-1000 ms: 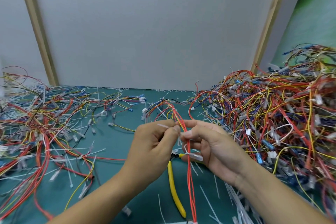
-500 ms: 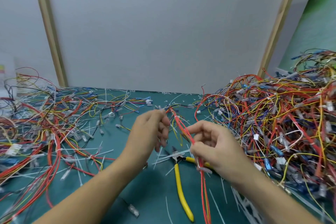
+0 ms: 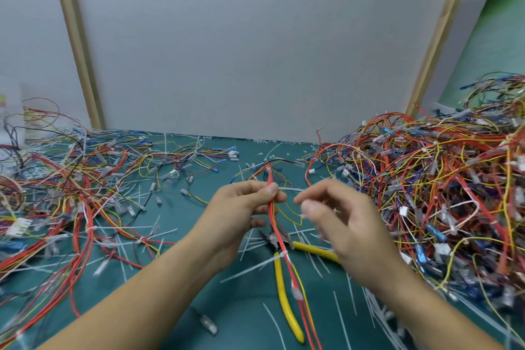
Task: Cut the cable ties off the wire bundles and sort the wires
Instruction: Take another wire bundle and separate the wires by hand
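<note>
So the red wire bundle [image 3: 291, 273] swapped over: half a second ago the right grip [image 3: 338, 221] had it, now the left grip [image 3: 244, 207] pinches it near the top. The right one has let go and pulled away to the side, blurry. The camera also tilted up a bit.

The person shows as two forearms and two hands, all of them bare. The left forearm [image 3: 142, 298] is long and slim, uncovered along the whole stretch in view, down to the lower edge. The right forearm [image 3: 412, 301] is likewise uncovered, as far as the bottom right corner. The left hand [image 3: 241, 207] is sharp enough to show a short, neatly trimmed nail on its thumb [image 3: 272, 189]. The right hand [image 3: 341, 224] is smeared by blur; one broad fingernail can be made out, and finer detail cannot be told.
</note>
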Demonstrator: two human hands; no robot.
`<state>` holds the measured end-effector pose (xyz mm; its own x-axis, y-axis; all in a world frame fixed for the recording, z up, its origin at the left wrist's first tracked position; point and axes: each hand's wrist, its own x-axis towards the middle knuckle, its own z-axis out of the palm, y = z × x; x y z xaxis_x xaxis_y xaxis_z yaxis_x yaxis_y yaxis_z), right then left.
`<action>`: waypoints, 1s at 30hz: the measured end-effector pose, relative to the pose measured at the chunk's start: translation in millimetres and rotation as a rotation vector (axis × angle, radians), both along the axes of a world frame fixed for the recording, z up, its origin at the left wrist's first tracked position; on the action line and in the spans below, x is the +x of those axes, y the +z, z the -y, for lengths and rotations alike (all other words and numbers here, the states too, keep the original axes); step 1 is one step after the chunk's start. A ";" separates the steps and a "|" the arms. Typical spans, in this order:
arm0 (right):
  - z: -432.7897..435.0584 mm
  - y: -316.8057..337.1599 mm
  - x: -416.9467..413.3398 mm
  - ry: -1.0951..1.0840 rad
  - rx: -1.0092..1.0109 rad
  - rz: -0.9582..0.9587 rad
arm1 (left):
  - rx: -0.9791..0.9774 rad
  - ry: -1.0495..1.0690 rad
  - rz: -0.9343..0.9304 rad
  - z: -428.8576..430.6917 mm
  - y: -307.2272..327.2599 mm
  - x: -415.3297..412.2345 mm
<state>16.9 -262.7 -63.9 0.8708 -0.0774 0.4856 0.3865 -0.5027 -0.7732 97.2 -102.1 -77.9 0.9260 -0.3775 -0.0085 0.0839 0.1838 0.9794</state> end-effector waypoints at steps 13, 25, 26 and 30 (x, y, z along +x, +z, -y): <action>12.3 -9.3 11.0 -0.075 -0.143 -0.015 | 0.033 -0.126 -0.075 4.6 1.9 -7.5; 8.9 -12.5 9.4 -0.068 -0.315 -0.080 | 0.177 -0.017 -0.044 2.6 5.4 -9.2; 8.2 -12.5 10.0 -0.034 -0.269 -0.120 | 0.184 -0.024 -0.039 2.5 5.9 -10.1; 1.8 -15.2 12.3 0.071 -0.086 -0.314 | 0.197 -0.057 -0.026 5.0 5.7 -13.5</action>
<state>29.2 -264.6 -79.0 0.9806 0.0189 0.1952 0.1731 -0.5518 -0.8158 83.6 -107.1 -72.2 0.9018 -0.4176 -0.1109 0.1143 -0.0170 0.9933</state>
